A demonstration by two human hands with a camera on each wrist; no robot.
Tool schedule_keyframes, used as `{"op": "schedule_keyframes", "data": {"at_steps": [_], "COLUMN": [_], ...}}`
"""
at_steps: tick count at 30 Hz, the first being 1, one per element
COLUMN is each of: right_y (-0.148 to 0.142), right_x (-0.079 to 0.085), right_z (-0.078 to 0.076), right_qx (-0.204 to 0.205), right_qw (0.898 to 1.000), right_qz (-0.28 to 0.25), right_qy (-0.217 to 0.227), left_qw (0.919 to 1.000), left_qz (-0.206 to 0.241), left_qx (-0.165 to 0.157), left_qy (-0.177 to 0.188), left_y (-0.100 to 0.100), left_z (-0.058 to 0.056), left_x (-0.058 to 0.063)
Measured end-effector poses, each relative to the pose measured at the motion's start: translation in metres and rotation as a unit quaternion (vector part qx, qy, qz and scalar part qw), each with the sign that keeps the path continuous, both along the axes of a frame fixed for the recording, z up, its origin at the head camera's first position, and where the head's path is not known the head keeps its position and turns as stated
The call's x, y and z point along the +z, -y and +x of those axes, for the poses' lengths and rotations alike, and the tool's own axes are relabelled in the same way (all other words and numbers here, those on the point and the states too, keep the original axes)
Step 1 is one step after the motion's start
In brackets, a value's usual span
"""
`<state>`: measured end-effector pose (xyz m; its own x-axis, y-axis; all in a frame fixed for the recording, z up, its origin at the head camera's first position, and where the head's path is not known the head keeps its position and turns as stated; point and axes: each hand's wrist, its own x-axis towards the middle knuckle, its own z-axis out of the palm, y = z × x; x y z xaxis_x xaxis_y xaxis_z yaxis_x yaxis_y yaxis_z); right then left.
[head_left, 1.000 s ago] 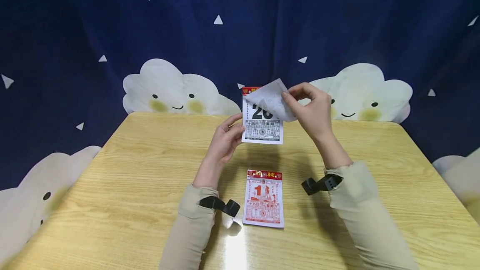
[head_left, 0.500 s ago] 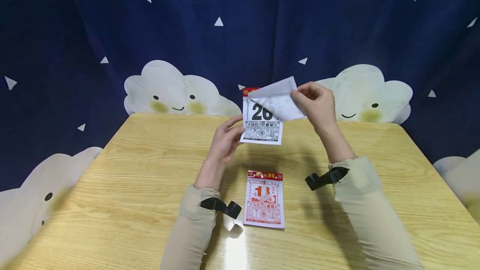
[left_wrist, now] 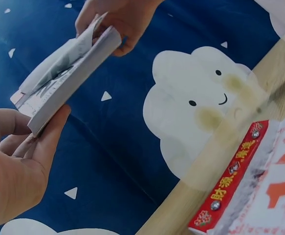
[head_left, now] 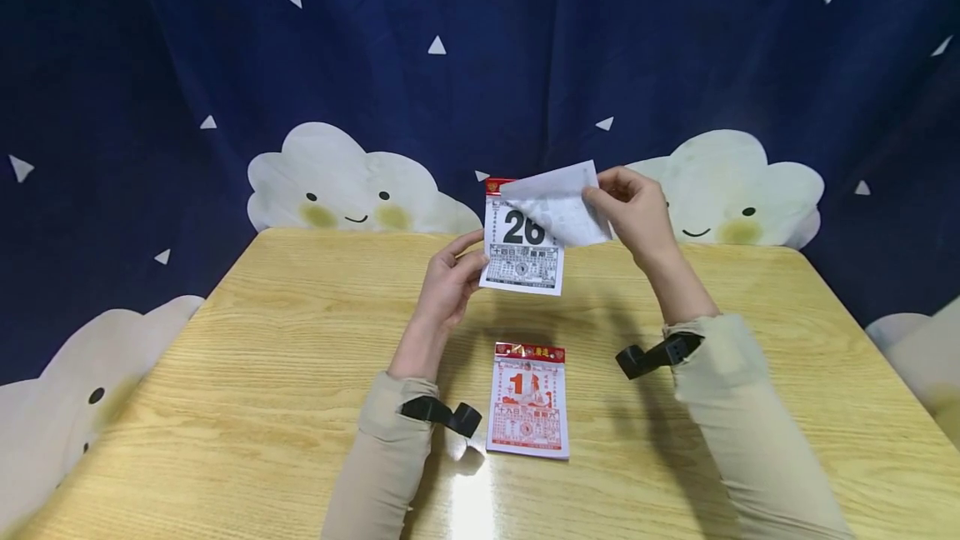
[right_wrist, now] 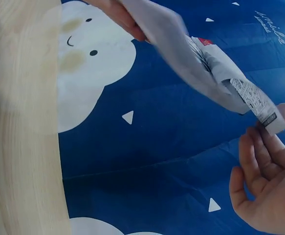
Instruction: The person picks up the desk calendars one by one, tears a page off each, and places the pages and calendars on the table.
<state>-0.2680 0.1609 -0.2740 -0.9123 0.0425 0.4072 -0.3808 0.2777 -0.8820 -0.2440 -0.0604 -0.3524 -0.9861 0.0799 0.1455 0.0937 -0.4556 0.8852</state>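
Observation:
A tear-off calendar (head_left: 522,267) with a red header and a black 26 is held up above the far part of the table. My left hand (head_left: 452,277) grips its lower left edge, thumb in front; in the left wrist view the calendar's thick page block (left_wrist: 76,81) shows. My right hand (head_left: 636,208) pinches the corner of a lifted page (head_left: 558,194) that is folded diagonally across the header and part of the 26. The page's join at the top is hidden. On the table below lies a second tear-off calendar (head_left: 528,407), printed in red with a 1.
The wooden table (head_left: 262,373) has rounded far corners. Behind it hangs a dark blue curtain (head_left: 480,48) with white triangles and smiling clouds. Each wrist wears a black camera strap.
My right hand has moved to the right and drawn the lifted page further off the 26, mostly in the first half second. My left hand has stayed almost still.

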Motion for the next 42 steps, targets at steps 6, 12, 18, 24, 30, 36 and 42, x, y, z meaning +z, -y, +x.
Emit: {"op": "schedule_keyframes", "data": {"at_steps": [6,12,18,24,30,36,42], "right_y": [-0.002,-0.005,-0.008,-0.012,-0.018,-0.019,-0.025], "right_x": [0.003,0.003,0.001,-0.004,-0.007,-0.006,-0.005], "right_z": [-0.001,-0.002,-0.001,-0.001,0.000,0.002,0.002], "right_qx": [0.003,-0.014,-0.023,-0.052,-0.076,-0.070,-0.074], "right_qw": [1.000,1.000,1.000,0.998,0.996,0.997,0.995], "right_qz": [0.014,0.022,0.014,-0.031,-0.035,-0.035,-0.071], "right_qy": [-0.002,-0.004,-0.003,-0.004,-0.005,0.002,-0.002], "left_qw": [0.9991,0.9993,0.9997,0.9993,0.9989,0.9996,0.9994], "left_qz": [-0.043,-0.035,-0.019,-0.008,-0.010,-0.005,0.000], "left_qx": [0.009,0.009,0.008,0.022,0.031,0.029,0.033], "left_qy": [0.001,0.007,0.011,0.028,0.034,-0.004,0.015], "left_y": [-0.003,-0.004,-0.006,-0.005,-0.002,0.000,0.005], "left_z": [0.000,0.000,0.001,-0.002,-0.002,0.000,-0.003], "left_x": [0.000,-0.001,0.001,-0.001,-0.005,-0.007,-0.006]}}
